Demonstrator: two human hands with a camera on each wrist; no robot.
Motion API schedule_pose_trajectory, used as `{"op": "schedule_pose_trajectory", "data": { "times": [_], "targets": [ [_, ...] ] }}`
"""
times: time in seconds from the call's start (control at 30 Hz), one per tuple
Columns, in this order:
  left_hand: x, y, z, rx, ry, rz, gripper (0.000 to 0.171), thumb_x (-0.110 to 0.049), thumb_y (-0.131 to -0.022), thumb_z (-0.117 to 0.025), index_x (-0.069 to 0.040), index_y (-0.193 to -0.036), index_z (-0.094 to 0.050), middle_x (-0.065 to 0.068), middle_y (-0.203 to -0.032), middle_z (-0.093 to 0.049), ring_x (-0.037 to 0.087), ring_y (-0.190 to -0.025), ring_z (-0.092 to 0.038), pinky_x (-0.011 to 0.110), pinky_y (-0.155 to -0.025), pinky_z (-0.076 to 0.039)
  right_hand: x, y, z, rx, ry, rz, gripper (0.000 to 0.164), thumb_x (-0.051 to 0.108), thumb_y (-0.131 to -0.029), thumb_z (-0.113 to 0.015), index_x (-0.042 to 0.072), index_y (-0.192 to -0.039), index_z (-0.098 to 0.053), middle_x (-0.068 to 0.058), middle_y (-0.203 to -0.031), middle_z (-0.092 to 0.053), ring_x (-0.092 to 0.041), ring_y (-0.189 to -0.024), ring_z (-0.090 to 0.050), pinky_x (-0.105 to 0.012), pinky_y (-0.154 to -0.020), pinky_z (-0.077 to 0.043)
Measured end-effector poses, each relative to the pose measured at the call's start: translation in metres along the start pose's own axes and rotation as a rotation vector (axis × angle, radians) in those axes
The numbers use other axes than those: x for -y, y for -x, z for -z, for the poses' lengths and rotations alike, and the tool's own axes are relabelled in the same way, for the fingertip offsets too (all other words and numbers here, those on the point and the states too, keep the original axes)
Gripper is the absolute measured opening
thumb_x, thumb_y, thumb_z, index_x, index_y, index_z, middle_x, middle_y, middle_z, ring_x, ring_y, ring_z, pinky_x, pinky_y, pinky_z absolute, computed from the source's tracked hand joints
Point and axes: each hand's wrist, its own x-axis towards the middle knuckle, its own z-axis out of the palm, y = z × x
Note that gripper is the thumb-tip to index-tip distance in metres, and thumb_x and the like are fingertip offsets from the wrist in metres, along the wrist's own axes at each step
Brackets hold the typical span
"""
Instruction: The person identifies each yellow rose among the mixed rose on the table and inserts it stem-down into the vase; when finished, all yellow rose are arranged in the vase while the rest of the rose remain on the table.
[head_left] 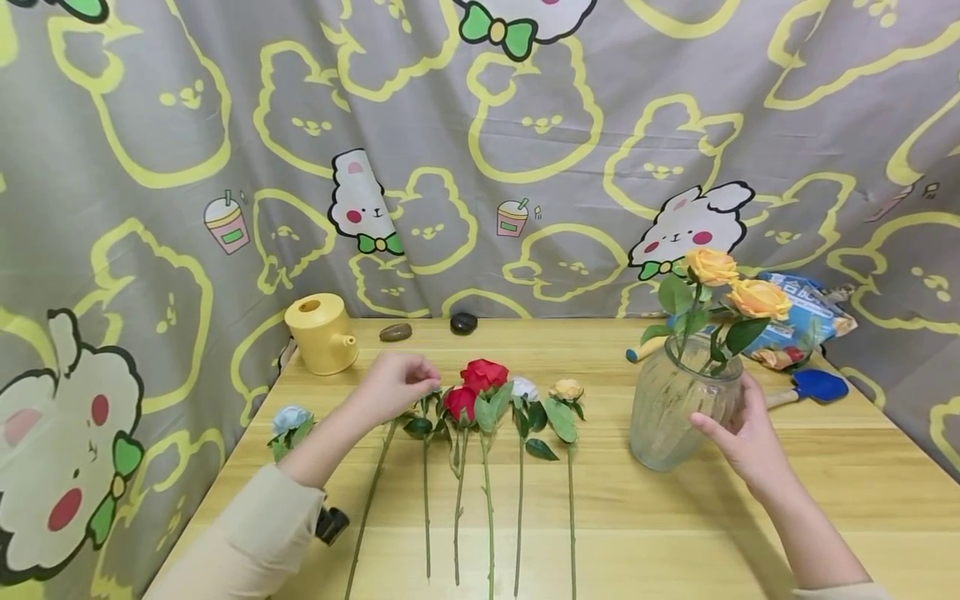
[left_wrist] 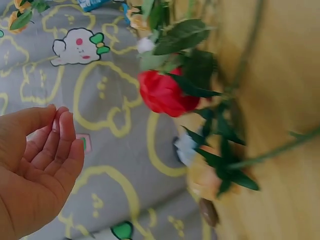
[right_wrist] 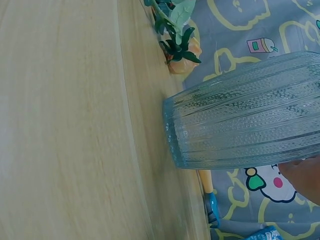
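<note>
My right hand [head_left: 753, 442] grips the ribbed glass vase [head_left: 663, 417] from its right side, thumb toward the front. Two yellow roses [head_left: 759, 298] with leafy stems stand in the vase. In the right wrist view, the vase [right_wrist: 240, 115] shows large, with part of the hand [right_wrist: 305, 180] at its edge. My left hand [head_left: 393, 387] hovers over the left heads of a row of long-stemmed roses, and the left wrist view shows its loosely bent fingers [left_wrist: 65, 132] holding nothing. The row includes red roses [head_left: 486, 375], a white rose [head_left: 525, 388] and a pale orange rose [head_left: 566, 389].
A blue rose [head_left: 291, 419] lies left, partly behind the left forearm, near a black object [head_left: 332, 525]. Along the back are a yellow watering can [head_left: 322, 337], a brown stone [head_left: 396, 332] and a black stone [head_left: 464, 323]. A blue shovel [head_left: 821, 386] and a blue bag [head_left: 802, 321] lie right.
</note>
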Motion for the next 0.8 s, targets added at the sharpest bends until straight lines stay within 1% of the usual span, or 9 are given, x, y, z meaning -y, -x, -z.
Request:
{"op": "schedule_pose_trajectory", "data": {
  "times": [0.07, 0.2, 0.33, 0.4, 0.5, 0.6, 0.67, 0.8],
  "targets": [
    [0.01, 0.01, -0.001, 0.008, 0.023, 0.029, 0.004, -0.006, -0.081, -0.064, -0.003, -0.083, -0.063, 0.002, -0.074, -0.063, 0.012, -0.066, -0.058, 0.026, -0.062, -0.048, 0.0, 0.0, 0.0, -0.003, -0.004, 0.003, 0.078, -0.008, -0.085, -0.053, 0.018, -0.143, -0.007, -0.007, -0.139, -0.021, -0.006, -0.125, -0.025, -0.007, -0.091, -0.027],
    [0.033, 0.03, -0.003, 0.022, 0.046, 0.121, 0.005, -0.005, -0.079, -0.065, -0.004, -0.083, -0.062, -0.001, -0.07, -0.06, 0.013, -0.064, -0.056, 0.026, -0.058, -0.047, 0.0, 0.0, 0.0, -0.004, -0.014, 0.018, 0.078, -0.009, -0.085, -0.054, 0.018, -0.142, -0.009, -0.005, -0.138, -0.022, -0.005, -0.124, -0.026, -0.007, -0.09, -0.028],
    [0.052, 0.05, -0.002, 0.037, 0.02, 0.202, 0.004, -0.006, -0.079, -0.065, -0.006, -0.079, -0.061, -0.001, -0.068, -0.057, 0.012, -0.062, -0.052, 0.027, -0.057, -0.045, -0.001, -0.001, 0.0, -0.001, -0.022, 0.03, 0.077, -0.009, -0.085, -0.053, 0.018, -0.142, -0.01, -0.003, -0.138, -0.022, -0.004, -0.123, -0.027, -0.007, -0.09, -0.028],
    [0.059, 0.061, -0.002, 0.045, -0.011, 0.227, 0.003, -0.006, -0.078, -0.064, -0.005, -0.077, -0.061, -0.001, -0.066, -0.056, 0.012, -0.062, -0.051, 0.026, -0.057, -0.044, -0.001, -0.001, 0.0, -0.001, -0.025, 0.035, 0.077, -0.01, -0.085, -0.053, 0.018, -0.142, -0.011, -0.002, -0.138, -0.023, -0.003, -0.123, -0.027, -0.007, -0.09, -0.028],
    [0.066, 0.077, -0.002, 0.052, -0.088, 0.263, 0.007, -0.005, -0.075, -0.066, -0.005, -0.071, -0.061, -0.002, -0.063, -0.055, 0.012, -0.058, -0.05, 0.026, -0.053, -0.043, -0.001, -0.001, 0.0, -0.001, -0.031, 0.039, 0.077, -0.01, -0.084, -0.053, 0.018, -0.142, -0.011, -0.001, -0.137, -0.024, -0.003, -0.122, -0.028, -0.008, -0.09, -0.028],
    [0.07, 0.089, -0.005, 0.064, -0.162, 0.312, 0.015, -0.009, -0.074, -0.069, -0.007, -0.064, -0.058, -0.002, -0.058, -0.052, 0.012, -0.053, -0.047, 0.025, -0.049, -0.04, -0.001, -0.001, 0.0, 0.002, -0.031, 0.035, 0.077, -0.01, -0.084, -0.053, 0.018, -0.142, -0.011, -0.002, -0.138, -0.024, -0.004, -0.123, -0.027, -0.008, -0.09, -0.028],
    [0.071, 0.095, -0.008, 0.082, -0.181, 0.343, 0.021, -0.014, -0.073, -0.072, -0.008, -0.061, -0.057, -0.002, -0.055, -0.05, 0.012, -0.049, -0.045, 0.025, -0.045, -0.038, -0.002, -0.001, 0.001, 0.003, -0.03, 0.031, 0.077, -0.01, -0.084, -0.053, 0.018, -0.142, -0.01, -0.003, -0.138, -0.023, -0.004, -0.124, -0.026, -0.008, -0.091, -0.027],
    [0.074, 0.1, -0.014, 0.123, -0.19, 0.357, 0.025, -0.019, -0.071, -0.075, -0.01, -0.057, -0.055, -0.003, -0.05, -0.049, 0.011, -0.046, -0.042, 0.025, -0.044, -0.034, -0.002, 0.0, 0.001, 0.005, -0.014, 0.02, 0.077, -0.009, -0.085, -0.053, 0.019, -0.142, -0.009, -0.005, -0.14, -0.02, -0.006, -0.126, -0.023, -0.008, -0.093, -0.025]
  ]
}}
